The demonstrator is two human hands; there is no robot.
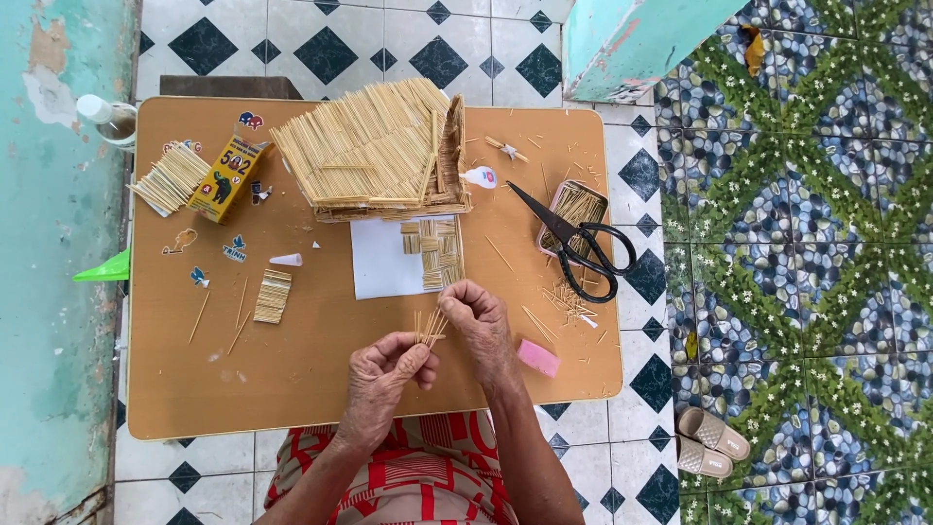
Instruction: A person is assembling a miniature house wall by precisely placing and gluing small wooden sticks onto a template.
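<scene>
Table (292, 379) of pale brown wood carries a stick-built model house (374, 151) at its far middle. Nearer than the house, both hands meet: right hand (481, 326) and left hand (384, 374) each pinch, fingertips pressed together, a small fan of thin sticks (431, 328).

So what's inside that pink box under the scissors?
The pink box holds thin wooden sticks, packed lengthwise. The black scissors lie across it, hiding the near end and whatever sits deeper.
</scene>
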